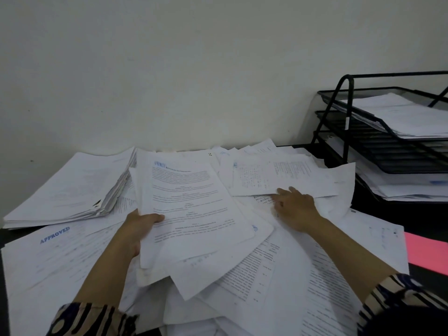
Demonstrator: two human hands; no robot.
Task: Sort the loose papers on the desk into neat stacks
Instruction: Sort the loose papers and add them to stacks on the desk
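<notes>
while the desk [378, 214] lay buried under loose papers [278, 275], the chief hazard was judged to be slippage: the sheaf of printed sheets [189, 209] in the left hand [138, 226] was fanned and uneven, its lower pages already offset from the top one, so a tilt or a slackened pinch could let them slide back into the heap and undo the sorting. a second risk was judged to lie at the right hand [297, 209], where dragging one sheet could pull its overlapping neighbours along or crease them. the left hand grasped the sheaf at its left edge, thumb curled over the top page and fingers hidden beneath, lifting it slightly above the pile. the right hand lay spread and relaxed, fingers nearly straight, resting on the papers with the fingertips [282, 191] touching the near edge of a printed sheet [278, 178] at mid-desk; it clasped nothing. loose papers covered nearly the whole desk, overlapping at many angles. one thick stack [70, 187] stood at the far left, roughly squared, and a sheet stamped "approved" [55, 235] lay just in front of it. a black tiered tray [363, 132] holding papers stood at the far right, and a pink sheet [426, 253] showed at the right edge.
</notes>
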